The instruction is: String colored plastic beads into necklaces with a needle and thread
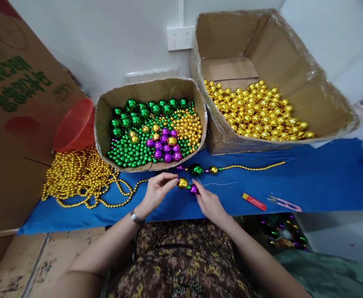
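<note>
Between my two hands runs a short bead string with a large gold bead (183, 183), small green beads and a purple bead (194, 189). My left hand (160, 189) pinches the string at the gold bead's left side, where a small purple bead shows at the fingertips. Fingers of my right hand (209, 202) close on the purple bead. A loose thread (221, 183) trails off to the right. From behind my left hand a gold bead chain (128, 194) leads to the pile at left. Just beyond my hands lies another strand with a big green bead (197, 169).
A cut-down carton (98, 136) holds green, gold and purple beads. Right of it, a larger carton (214, 142) contains gold beads. A red bowl (76, 126) leans above a gold chain pile (76, 176). Pink thread snips (284, 203) and a red-yellow packet (254, 201) lie at the right.
</note>
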Demonstrator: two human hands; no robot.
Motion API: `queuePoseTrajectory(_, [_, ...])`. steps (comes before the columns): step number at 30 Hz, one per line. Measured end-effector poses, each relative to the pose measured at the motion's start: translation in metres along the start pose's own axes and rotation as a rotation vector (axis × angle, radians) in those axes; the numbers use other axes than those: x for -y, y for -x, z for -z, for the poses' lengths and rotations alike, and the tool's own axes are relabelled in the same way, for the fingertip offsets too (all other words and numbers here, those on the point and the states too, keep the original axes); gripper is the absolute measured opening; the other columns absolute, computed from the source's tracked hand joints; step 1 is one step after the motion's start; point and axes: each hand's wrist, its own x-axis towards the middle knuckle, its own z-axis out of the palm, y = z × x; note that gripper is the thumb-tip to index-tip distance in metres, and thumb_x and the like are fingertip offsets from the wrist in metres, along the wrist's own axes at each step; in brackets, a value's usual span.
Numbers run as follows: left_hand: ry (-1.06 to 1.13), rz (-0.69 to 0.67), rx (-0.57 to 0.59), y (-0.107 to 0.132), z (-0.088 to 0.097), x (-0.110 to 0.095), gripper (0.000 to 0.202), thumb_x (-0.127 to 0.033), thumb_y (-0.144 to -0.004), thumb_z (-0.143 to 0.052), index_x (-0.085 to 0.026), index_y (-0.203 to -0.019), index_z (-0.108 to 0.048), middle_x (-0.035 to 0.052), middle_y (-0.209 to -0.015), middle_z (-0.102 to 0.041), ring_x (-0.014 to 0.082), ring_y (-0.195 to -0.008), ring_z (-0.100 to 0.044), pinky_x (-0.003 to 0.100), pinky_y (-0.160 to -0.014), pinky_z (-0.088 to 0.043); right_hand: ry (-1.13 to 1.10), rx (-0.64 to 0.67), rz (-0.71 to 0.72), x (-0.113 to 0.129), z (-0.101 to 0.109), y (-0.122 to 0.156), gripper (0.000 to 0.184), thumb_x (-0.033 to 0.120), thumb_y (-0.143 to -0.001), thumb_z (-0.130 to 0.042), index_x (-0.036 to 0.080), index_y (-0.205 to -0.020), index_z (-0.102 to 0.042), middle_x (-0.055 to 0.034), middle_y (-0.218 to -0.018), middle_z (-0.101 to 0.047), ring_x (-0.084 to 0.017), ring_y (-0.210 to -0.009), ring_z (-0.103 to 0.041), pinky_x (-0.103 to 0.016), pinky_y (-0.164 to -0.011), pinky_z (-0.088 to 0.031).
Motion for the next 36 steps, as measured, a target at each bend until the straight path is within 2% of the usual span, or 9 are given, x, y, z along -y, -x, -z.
queuePoseTrajectory(6, [-0.136, -0.258, 0.047, -0.004, -0.008, -0.026, 0.005, -0.023, -0.079, -0.070, -0.022, -0.078, -0.075, 0.0066, -0.092, -0.071, 0.0209, -0.091, -0.064, 0.033, -0.080, -0.050, 0.151, 0.098, 0.020, -0.004, 0.023, -0.001, 0.060, 0.005, -0.083, -0.042, 0.020, -0.141, -0.043, -0.0106, -0.125, -0.063, -0.020, -0.102, -0.067, -0.032, -0.086, -0.056])
queuePoseTrajectory(12, [-0.128, -0.401, 0.099, -0.012, -0.017, -0.084, 0.007, -0.018, -0.079, -0.069, -0.020, -0.082, -0.075, 0.0065, -0.092, -0.071, 0.0193, -0.089, -0.064, 0.033, -0.083, -0.050, -0.094, -0.166, 0.165, 0.030, 0.057, -0.030, 0.036, 0.023, -0.096, -0.042, 0.020, -0.130, -0.053, -0.0086, -0.122, -0.064, -0.018, -0.113, -0.061, -0.033, -0.098, -0.049])
queuePoseTrajectory(16, [-0.051, -0.475, 0.061, -0.018, -0.021, -0.105, 0.005, -0.020, -0.081, -0.068, -0.018, -0.081, -0.073, 0.0055, -0.088, -0.071, 0.0172, -0.087, -0.064, 0.031, -0.081, -0.052, -0.199, -0.111, 0.198, 0.040, 0.062, -0.040, 0.027, 0.028, -0.098, -0.041, 0.020, -0.112, -0.063, -0.0065, -0.100, -0.071, -0.017, -0.089, -0.068, -0.030, -0.081, -0.056])
queuePoseTrajectory(20, [0.060, -0.472, 0.087, -0.020, -0.021, -0.082, 0.021, -0.023, -0.087, -0.061, -0.021, -0.108, -0.067, 0.0067, -0.106, -0.068, 0.0166, -0.097, -0.064, 0.031, -0.083, -0.053, -0.353, -0.116, 0.084, 0.043, 0.079, -0.036, 0.027, 0.031, -0.098, -0.042, 0.021, -0.104, -0.066, -0.0005, -0.072, -0.068, -0.012, -0.061, -0.065, -0.023, -0.061, -0.055])
queuePoseTrajectory(24, [-0.143, -0.513, 0.384, -0.017, -0.036, -0.035, 0.056, -0.030, -0.081, -0.068, -0.023, -0.133, -0.049, 0.0126, -0.132, -0.056, 0.0246, -0.121, -0.054, 0.041, -0.099, -0.046, -0.495, -0.106, 0.066, 0.058, 0.106, -0.030, 0.027, 0.033, -0.096, -0.046, 0.023, -0.105, -0.069, 0.0004, -0.070, -0.066, -0.012, -0.064, -0.065, -0.022, -0.061, -0.054])
queuePoseTrajectory(26, [-0.267, -0.587, 0.483, -0.017, -0.050, -0.014, 0.057, -0.035, -0.078, -0.070, -0.021, -0.130, -0.051, 0.0131, -0.128, -0.058, 0.0264, -0.120, -0.054, 0.043, -0.101, -0.044, -0.552, -0.097, 0.085, 0.068, 0.119, -0.027, 0.025, 0.033, -0.095, -0.049, 0.024, -0.104, -0.071, -0.0009, -0.076, -0.068, -0.012, -0.067, -0.066, -0.023, -0.060, -0.055])
queuePoseTrajectory(30, [-0.576, -0.648, 0.601, -0.018, -0.070, 0.014, 0.026, -0.036, -0.087, -0.058, -0.019, -0.107, -0.061, 0.0083, -0.101, -0.067, 0.0230, -0.098, -0.062, 0.041, -0.092, -0.046, -0.627, -0.193, 0.067, 0.079, 0.139, -0.015, 0.022, 0.032, -0.094, -0.053, 0.026, -0.104, -0.072, 0.0000, -0.070, -0.066, -0.012, -0.063, -0.064, -0.024, -0.059, -0.054])
queuePoseTrajectory(33, [-0.789, -0.631, 0.575, -0.017, -0.071, 0.025, 0.020, -0.032, -0.093, -0.049, -0.018, -0.101, -0.060, 0.0064, -0.089, -0.067, 0.0203, -0.086, -0.063, 0.038, -0.087, -0.046, -0.792, -0.386, 0.001, 0.073, 0.151, -0.006, 0.023, 0.033, -0.091, -0.058, 0.027, -0.111, -0.068, 0.0022, -0.063, -0.062, -0.010, -0.058, -0.059, -0.023, -0.054, -0.051])
queuePoseTrajectory(36, [-0.844, -0.578, 0.503, -0.013, -0.062, 0.029, 0.027, -0.038, -0.093, -0.047, -0.017, -0.109, -0.055, 0.0076, -0.093, -0.067, 0.0197, -0.082, -0.064, 0.031, -0.074, -0.049, -0.925, -0.597, -0.084, 0.057, 0.161, -0.001, 0.027, 0.032, -0.085, -0.066, 0.025, -0.110, -0.068, 0.0035, -0.060, -0.057, -0.008, -0.052, -0.053, -0.019, -0.047, -0.047])
